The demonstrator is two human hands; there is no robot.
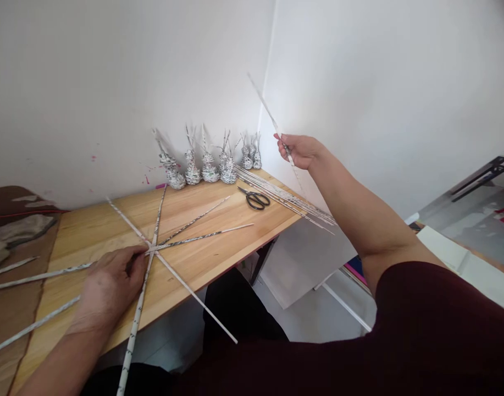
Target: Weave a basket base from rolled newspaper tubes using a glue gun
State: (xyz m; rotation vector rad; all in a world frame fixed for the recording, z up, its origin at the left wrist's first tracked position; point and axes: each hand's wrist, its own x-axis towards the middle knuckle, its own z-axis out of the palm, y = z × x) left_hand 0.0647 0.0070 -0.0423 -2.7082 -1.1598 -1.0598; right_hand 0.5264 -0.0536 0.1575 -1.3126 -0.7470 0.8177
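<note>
Several crossed tubes (189, 288) lie on the table (194, 201), left fingers closed over them beside the crossing: probably light, stiffish, easily creased, best pinched there. Rightward, scissors (255, 198); the right hand (299, 150) pinches a strip (268, 109) mid-length, raised.

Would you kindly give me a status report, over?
Left hand on crossed paper rods. Right hand holding single rod aloft. Scissors on table, touching neither hand.

From here, there's open air below and around the raised right hand (298, 151), though the loose paper sticks (282, 195) and black scissors (255, 199) clutter the tabletop beneath its left side.
</note>
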